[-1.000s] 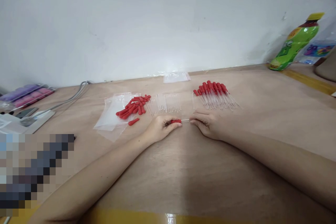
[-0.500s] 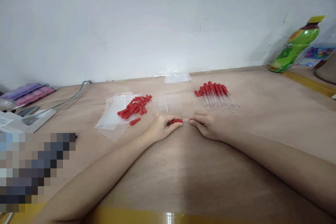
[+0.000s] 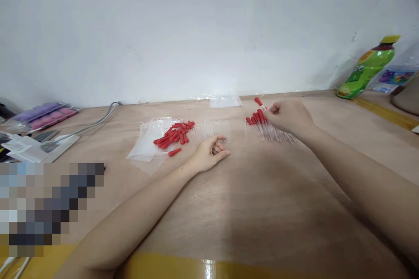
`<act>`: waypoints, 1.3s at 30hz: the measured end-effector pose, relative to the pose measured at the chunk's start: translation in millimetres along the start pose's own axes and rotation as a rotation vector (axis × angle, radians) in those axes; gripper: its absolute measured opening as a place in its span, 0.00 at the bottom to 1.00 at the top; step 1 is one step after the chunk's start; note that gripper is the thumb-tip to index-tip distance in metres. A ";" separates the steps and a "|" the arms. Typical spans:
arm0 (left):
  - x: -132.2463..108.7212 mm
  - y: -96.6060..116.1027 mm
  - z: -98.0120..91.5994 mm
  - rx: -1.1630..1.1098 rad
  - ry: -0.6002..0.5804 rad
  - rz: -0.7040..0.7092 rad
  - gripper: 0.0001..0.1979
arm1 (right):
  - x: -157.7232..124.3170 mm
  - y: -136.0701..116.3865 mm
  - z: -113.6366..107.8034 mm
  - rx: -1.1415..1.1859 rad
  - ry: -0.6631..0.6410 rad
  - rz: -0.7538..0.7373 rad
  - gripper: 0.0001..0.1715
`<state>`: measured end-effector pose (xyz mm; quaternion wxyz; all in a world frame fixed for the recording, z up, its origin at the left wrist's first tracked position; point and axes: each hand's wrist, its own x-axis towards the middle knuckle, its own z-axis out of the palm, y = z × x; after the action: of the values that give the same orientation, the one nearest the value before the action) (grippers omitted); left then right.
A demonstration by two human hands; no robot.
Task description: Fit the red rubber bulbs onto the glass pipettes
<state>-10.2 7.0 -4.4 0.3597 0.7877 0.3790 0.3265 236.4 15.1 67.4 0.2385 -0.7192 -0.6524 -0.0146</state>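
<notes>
My right hand (image 3: 288,117) is closed on a glass dropper (image 3: 258,101) with a red rubber bulb, held above a row of similar red-bulbed droppers (image 3: 257,117). The hand covers part of that row. My left hand (image 3: 212,152) rests on the table, its fingers loosely curled and apart, with nothing in it. Just behind it lie several clear glass tubes (image 3: 204,130) without bulbs. Further left is a pile of loose red rubber bulbs (image 3: 173,135), partly on clear plastic bags (image 3: 144,144). A single red bulb (image 3: 174,152) lies in front of the pile.
Against the wall lies a small clear zip bag (image 3: 225,102). A green drink bottle (image 3: 368,67) stands at the back right. On the left are a pack of purple and pink items (image 3: 49,115), a grey cable (image 3: 94,124) and a white box-like object (image 3: 32,148).
My hands have come apart. The right hand has carried the dropper to the back right, over the row of droppers. My left hand has let go and its fingers have loosened.
</notes>
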 end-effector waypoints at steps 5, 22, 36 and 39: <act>0.3 -0.5 -0.3 0.001 -0.006 0.006 0.19 | 16.1 28.0 10.1 -0.063 -0.088 0.202 0.15; 0.9 1.6 0.3 0.031 -0.002 -0.018 0.18 | -0.3 -20.3 43.1 -0.128 -0.024 -0.042 0.17; -36.0 8.1 -26.0 0.818 0.290 0.234 0.08 | -24.8 -29.6 73.6 -0.114 0.074 -0.291 0.12; -55.3 1.7 -46.0 0.978 0.405 0.149 0.11 | -43.3 -7.9 66.8 -0.135 0.219 -0.515 0.15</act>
<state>-73.4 -25.1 7.9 -0.1540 0.8094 0.4917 0.2818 203.2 -0.7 -3.6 0.2476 -0.5382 -0.7815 -0.1955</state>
